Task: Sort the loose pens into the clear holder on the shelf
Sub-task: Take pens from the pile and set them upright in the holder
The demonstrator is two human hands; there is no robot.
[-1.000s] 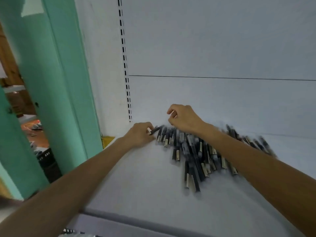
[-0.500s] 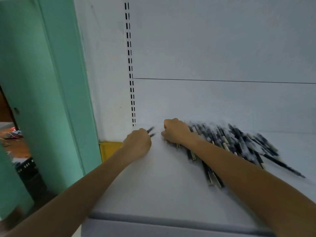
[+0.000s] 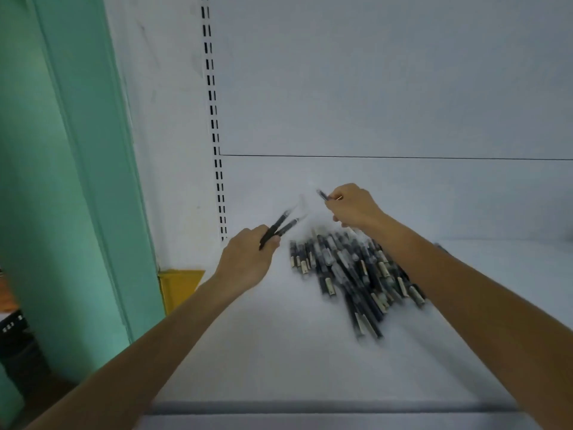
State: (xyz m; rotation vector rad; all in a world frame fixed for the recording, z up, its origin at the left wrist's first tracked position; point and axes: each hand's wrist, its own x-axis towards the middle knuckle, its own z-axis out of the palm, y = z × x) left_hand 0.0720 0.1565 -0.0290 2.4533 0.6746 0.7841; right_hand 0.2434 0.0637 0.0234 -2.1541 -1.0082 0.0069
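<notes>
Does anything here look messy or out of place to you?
Yes: a jumbled heap of pens lies on the white shelf, crossing at all angles. The left hand grips two pens splayed apart; the right hand pinches one pen. No clear holder is in view.

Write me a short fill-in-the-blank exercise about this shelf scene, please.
1. The left hand grips ___ pens.
2. The right hand pinches ___ pen.
3. The pile lies partly under the ___ forearm.
4. The post left of the shelf is ___.
Missing: two; one; right; green.
</notes>
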